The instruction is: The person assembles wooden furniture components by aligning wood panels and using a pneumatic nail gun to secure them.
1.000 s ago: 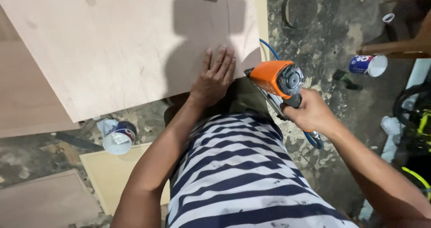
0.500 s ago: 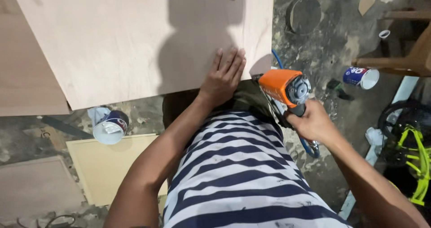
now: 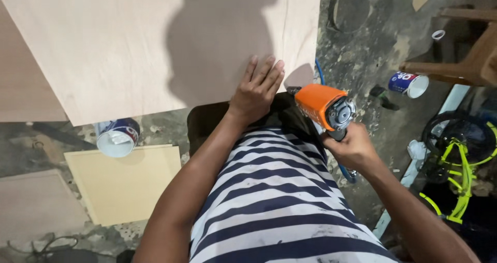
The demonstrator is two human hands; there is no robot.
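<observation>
The person wore a sleeveless shirt (image 3: 279, 201) with navy and white horizontal stripes, faintly smudged near the hem. Both arms were bare, without watch or gloves, beside the shirt.

Stained concrete floor (image 3: 362, 66) with two tipped cans (image 3: 118, 137), pale board (image 3: 127, 182), small yellow bicycle (image 3: 458, 159).

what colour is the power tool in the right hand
Orange body with a grey metal end, power tool in the right hand; head view.
</observation>
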